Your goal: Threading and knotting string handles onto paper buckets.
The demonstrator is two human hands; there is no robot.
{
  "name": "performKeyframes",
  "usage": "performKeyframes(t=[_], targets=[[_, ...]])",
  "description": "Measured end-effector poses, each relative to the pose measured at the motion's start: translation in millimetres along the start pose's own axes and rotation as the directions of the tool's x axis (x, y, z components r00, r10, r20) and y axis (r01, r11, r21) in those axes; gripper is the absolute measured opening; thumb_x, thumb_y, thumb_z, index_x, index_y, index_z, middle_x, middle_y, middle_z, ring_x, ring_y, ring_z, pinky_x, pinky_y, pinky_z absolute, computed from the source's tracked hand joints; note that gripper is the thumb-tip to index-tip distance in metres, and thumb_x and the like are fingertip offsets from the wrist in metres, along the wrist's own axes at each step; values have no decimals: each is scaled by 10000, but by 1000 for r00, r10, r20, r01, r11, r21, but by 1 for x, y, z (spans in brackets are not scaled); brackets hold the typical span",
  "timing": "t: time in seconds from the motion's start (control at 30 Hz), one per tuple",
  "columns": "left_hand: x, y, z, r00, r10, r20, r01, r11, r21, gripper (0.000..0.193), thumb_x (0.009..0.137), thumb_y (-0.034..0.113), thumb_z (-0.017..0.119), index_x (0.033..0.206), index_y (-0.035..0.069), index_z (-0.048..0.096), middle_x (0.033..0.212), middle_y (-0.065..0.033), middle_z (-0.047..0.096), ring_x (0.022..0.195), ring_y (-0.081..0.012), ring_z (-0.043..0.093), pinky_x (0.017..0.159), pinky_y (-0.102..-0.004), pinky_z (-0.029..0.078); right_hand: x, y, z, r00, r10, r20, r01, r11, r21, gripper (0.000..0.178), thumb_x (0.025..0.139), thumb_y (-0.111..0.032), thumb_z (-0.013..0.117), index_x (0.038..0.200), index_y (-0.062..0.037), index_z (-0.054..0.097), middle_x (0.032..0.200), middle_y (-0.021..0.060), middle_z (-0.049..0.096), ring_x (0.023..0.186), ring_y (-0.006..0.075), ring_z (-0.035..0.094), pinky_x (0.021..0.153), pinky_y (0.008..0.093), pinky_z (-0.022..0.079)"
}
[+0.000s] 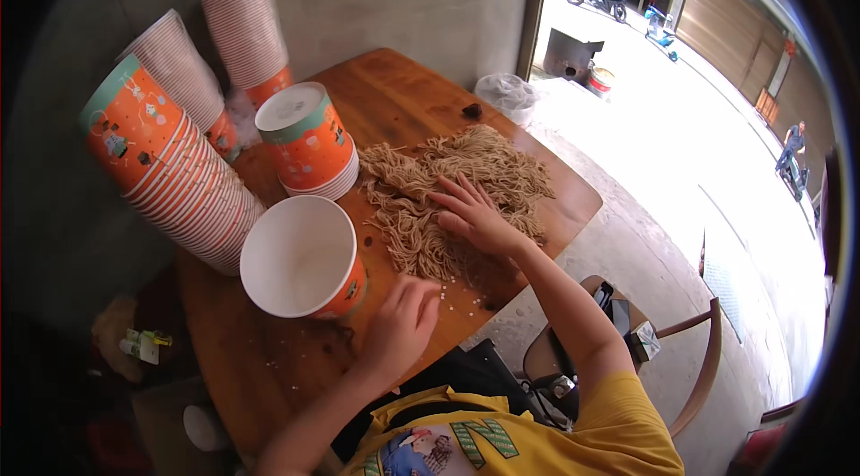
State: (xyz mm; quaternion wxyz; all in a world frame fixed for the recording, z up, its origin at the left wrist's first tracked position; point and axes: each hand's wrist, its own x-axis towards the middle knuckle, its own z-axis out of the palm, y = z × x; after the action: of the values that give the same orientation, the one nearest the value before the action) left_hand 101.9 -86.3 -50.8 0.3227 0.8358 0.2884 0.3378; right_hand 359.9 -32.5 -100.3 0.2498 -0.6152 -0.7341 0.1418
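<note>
A wide heap of thin light-brown noodles (502, 167) lies loose on the wooden table (358, 91). My right hand (479, 218) rests on the heap's near middle, fingers stretched out and a little apart. Closer to me, my left hand (403, 324) hovers over the table beside the noodles, its fingers curled in; whatever they may hold is hidden. Just left of that hand stands an orange paper bucket (300, 257), its white inside facing up with nothing seen in it. Small white bits (461, 301) are scattered near the noodles' front edge.
Behind the bucket stands a short upside-down stack of orange cups (305, 140). A tall leaning stack (179, 171) and two plastic-wrapped stacks (246, 28) line the wall. A bag-lined bin (508, 98) is past the far edge. A wooden chair (699, 368) stands at right.
</note>
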Motion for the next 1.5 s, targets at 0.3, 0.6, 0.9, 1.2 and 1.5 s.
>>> performKeyframes(t=[0.3, 0.6, 0.9, 1.2, 1.5], targets=[[55, -46, 92, 996, 41, -84, -4, 917, 398, 227, 855, 224, 683, 897, 39, 559, 900, -126, 596, 925, -338, 592, 783, -431, 491, -3, 11, -10, 997, -37, 62, 13, 935, 354, 570, 1053, -492, 170, 1493, -194, 376, 1624, 43, 159, 1507, 288, -18, 1199, 442, -52], [34, -45, 58, 989, -107, -102, 124, 978, 169, 95, 860, 57, 591, 886, 25, 505, 831, -170, 575, 823, -358, 601, 699, -442, 479, -1, 8, -14, 998, -37, 48, 13, 904, 427, 569, 1061, -463, 145, 1456, -178, 438, 1618, 43, 187, 1506, 274, -19, 1204, 438, -45], [-81, 15, -63, 968, -225, 107, 234, 969, -81, 105, 897, 2, 567, 918, 50, 476, 718, -67, 512, 618, -153, 514, 566, -296, 443, 1, 12, 1, 999, -18, -37, 30, 937, 349, 549, 1044, -508, 260, 1440, -186, 463, 1599, 49, 251, 1504, 297, 55, 1196, 463, -1], [-163, 73, -151, 956, -227, -185, 282, 882, 378, 76, 908, 34, 632, 981, 34, 613, 903, -150, 608, 805, -274, 613, 708, -364, 499, -19, -44, -1, 838, -175, -517, 22, 957, -288, 282, 916, -227, 597, 1162, -89, 615, 1261, 114, 593, 1239, 361, 497, 1056, 500, 367], [-108, 75, -121, 963, 231, 137, -267, 771, 578, 241, 801, 16, 643, 1034, 44, 591, 947, -100, 627, 844, -273, 625, 723, -368, 532, -98, -227, 23, 909, -382, 169, 84, 563, 822, 368, 1031, -298, 470, 1268, -19, 508, 1103, 214, 639, 985, 326, 654, 835, 378, 503]])
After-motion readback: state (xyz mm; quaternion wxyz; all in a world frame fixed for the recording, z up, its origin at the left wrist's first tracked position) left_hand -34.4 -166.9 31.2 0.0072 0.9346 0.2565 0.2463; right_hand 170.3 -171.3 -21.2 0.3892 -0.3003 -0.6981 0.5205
